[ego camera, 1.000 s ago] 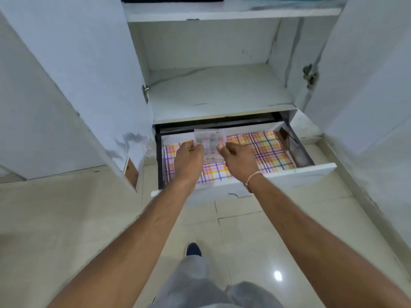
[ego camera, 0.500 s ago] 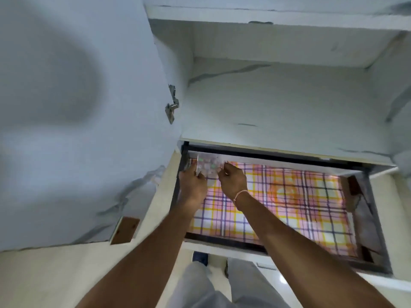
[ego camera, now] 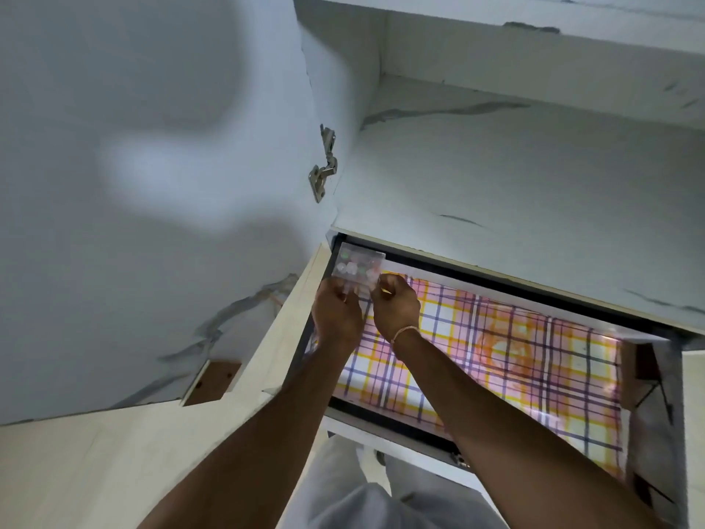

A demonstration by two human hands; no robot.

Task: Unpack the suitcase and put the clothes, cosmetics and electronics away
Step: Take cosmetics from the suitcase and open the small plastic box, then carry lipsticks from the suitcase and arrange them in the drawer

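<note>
Door (ego camera: 152,185) fills the left half of the frame, swung open, its hinge (ego camera: 323,170) at centre top. Keep your left elbow off it as you reach.

Just right of the hinge, at centre frame, the clear case (ego camera: 356,269) sits at the back-left corner of the open drawer (ego camera: 385,439). It looks like a small compartmented cosmetics box with pale and green bits inside; what they are is too small to tell. It is tilted, far edge toward the dark gap under the shelf (ego camera: 534,177). Whether its base already touches the liner I cannot tell.

Your left hand (ego camera: 337,313) pinches the case's near-left edge, fingers curled. Your right hand (ego camera: 395,307), a thin band on the wrist, pinches the near-right edge the same way. Both grips are narrow, on the rim only.

Judgement: the step is setting the case down in that corner. Level it first, then lower until the base rests flat on the plaid liner (ego camera: 515,357). Slide it snug against the left wall and back wall, so it does not tip into the gap behind. Let go one hand at a time, the right first, and check that it stays put. The liner looks glossy, so the case may skate if you push hard.

Further right the liner lies bare to the drawer's far wall, with room for the next items.
</note>
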